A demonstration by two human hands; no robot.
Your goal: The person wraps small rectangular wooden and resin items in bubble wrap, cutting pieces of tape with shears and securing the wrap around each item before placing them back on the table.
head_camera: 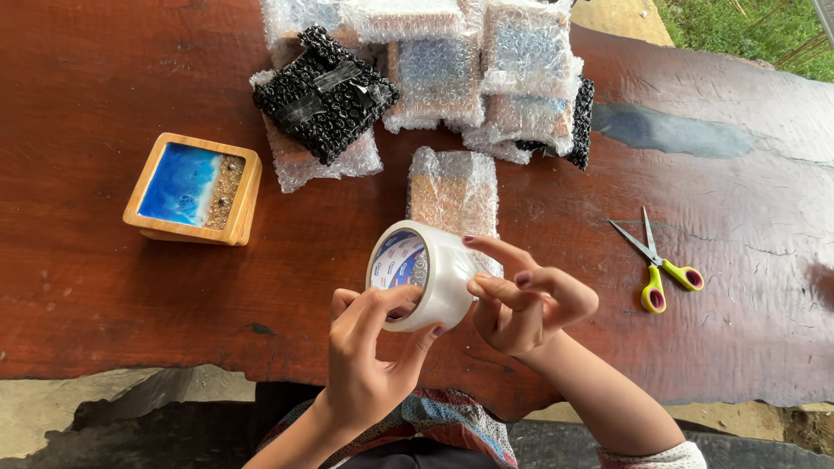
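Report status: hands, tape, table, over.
Left hand grips clear tape roll. Right hand fingertips pick at its edge. Bubble-wrapped parcel behind; scissors lie apart.

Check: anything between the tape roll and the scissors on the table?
Only the right hand, fingers on the tape roll. Past it, the head view shows bare wooden table up to the scissors.
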